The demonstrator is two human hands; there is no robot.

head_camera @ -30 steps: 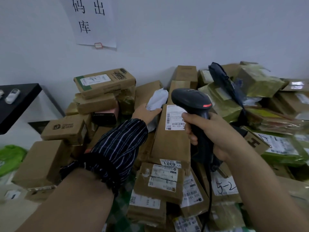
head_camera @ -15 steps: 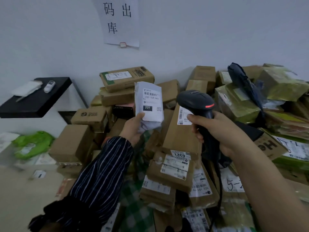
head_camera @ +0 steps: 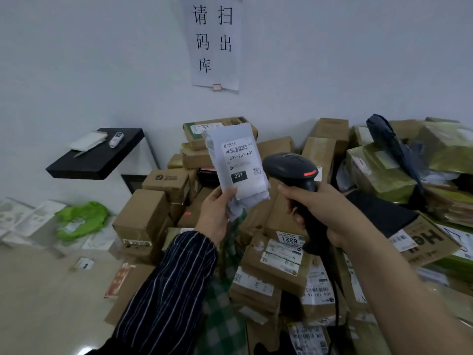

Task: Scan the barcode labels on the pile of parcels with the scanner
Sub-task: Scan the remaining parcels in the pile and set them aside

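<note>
Left hand (head_camera: 216, 213) has raised the white parcel (head_camera: 240, 185) off the pile (head_camera: 153, 213), gripping its lower end, label (head_camera: 239, 160) upright just left of the scanner (head_camera: 291, 167) that the right hand (head_camera: 322, 213) grips; a scan looks imminent.

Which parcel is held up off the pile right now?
The white soft mailer labelled 231, gripped by the left hand beside the scanner; the cardboard boxes all lie stacked in the pile.

A parcel depot: labelled brown cardboard boxes (head_camera: 276, 267) heaped against a white wall under a handwritten paper notice (head_camera: 215, 42).
</note>
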